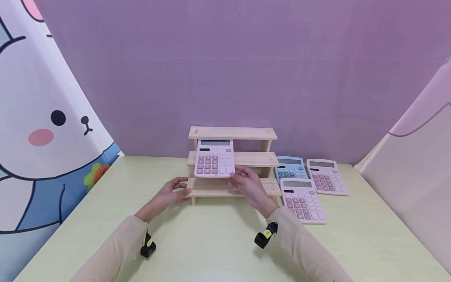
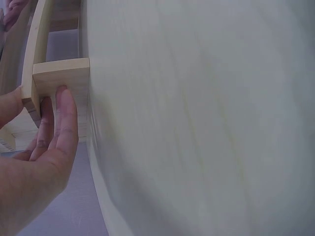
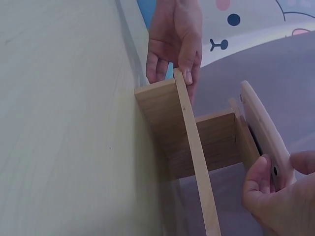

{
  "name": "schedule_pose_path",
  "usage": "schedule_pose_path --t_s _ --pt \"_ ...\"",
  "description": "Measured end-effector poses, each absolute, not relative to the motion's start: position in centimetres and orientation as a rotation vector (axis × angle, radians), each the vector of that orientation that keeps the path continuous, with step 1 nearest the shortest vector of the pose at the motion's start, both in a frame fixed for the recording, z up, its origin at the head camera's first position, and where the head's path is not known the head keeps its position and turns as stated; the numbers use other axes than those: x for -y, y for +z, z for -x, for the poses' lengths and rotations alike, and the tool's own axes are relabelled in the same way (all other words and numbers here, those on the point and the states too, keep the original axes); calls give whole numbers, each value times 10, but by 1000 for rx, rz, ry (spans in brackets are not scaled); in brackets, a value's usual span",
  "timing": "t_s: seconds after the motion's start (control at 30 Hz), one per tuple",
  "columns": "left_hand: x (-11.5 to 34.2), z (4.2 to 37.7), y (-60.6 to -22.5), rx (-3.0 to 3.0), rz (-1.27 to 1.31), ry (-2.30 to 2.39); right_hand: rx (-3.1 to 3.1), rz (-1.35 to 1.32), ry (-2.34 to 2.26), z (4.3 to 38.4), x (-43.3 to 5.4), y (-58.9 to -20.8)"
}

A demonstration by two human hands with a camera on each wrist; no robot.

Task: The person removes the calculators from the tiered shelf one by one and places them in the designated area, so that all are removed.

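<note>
A pink calculator (image 1: 215,160) leans face-out on the middle step of a three-step wooden stand (image 1: 232,133). Its lower right corner is pinched by my right hand (image 1: 249,186), thumb on the face side and fingers behind; the right wrist view shows this calculator (image 3: 266,130) edge-on at the step. At the stand's left end, my left hand (image 1: 169,196) holds the lowest step, thumb on top of the board. In the left wrist view, the fingers (image 2: 66,123) lie under the board, against the stand's leg (image 2: 64,73).
Right of the stand, a blue calculator (image 1: 290,166) and two more pink ones, one in front (image 1: 303,203) and one behind (image 1: 325,176), lie on the pale table (image 1: 211,243). The front one overlaps the blue one. A purple backdrop (image 1: 232,70) rises behind the stand.
</note>
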State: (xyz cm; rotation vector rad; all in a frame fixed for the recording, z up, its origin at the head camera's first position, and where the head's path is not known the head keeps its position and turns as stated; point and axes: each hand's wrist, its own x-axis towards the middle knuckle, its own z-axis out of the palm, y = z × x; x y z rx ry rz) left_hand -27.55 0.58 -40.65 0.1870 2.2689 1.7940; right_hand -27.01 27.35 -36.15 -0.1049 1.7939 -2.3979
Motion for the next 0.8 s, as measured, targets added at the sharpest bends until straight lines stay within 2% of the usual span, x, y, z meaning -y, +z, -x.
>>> schedule_pose_path --t_s 0.8 --pt "-6 271 -403 -2282 -198 1792 -1683 -8 -2492 268 -268 -354"
